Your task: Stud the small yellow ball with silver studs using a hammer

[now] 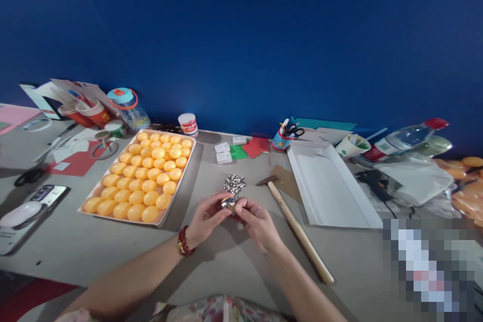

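Note:
Between my two hands is a small ball (228,204) covered with shiny silver thumbtacks, with a touch of yellow at its upper edge. The fingers of my left hand (209,216) are closed on its left side. My right hand (258,221) pinches at its right side, thumb and index finger together. Just behind the fingers lies a heap of silver thumbtacks (234,182). To the left, a shallow white box (190,173) holds rows of orange balls (151,173). A hammer (298,226) with a wooden handle lies to the right of my right hand.
Behind the tacks are small white boxes (223,153) and red paper (256,147). A white tray (332,186) lies at right, near a bottle (407,138). A phone (33,216) and scissors (29,177) are far left. A blue wall (241,50) bounds the back.

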The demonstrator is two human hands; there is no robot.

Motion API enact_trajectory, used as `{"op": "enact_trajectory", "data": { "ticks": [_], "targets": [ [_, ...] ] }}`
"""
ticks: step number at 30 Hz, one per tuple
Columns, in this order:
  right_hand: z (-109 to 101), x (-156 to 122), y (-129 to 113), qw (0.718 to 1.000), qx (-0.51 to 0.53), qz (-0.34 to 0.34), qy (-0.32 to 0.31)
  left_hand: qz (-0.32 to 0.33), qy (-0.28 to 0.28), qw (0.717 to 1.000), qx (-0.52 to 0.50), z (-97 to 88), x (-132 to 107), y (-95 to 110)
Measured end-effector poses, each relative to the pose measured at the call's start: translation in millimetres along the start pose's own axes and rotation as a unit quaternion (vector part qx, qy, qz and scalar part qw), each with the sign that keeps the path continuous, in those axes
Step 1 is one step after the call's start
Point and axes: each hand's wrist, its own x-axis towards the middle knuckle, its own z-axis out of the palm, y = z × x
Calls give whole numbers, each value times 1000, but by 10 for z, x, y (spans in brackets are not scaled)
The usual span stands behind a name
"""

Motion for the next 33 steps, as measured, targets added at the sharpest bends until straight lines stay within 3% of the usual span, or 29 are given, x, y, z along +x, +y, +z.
{"op": "enact_trajectory", "data": {
  "ticks": [11, 33],
  "targets": [
    [-5, -9, 4, 1000, -29, -8, 7, -12, 10, 1000, 4, 12, 2, -9],
    [2, -37, 11, 998, -60, -19, 20, 31, 8, 998, 50, 7, -7, -24]
  ]
}}
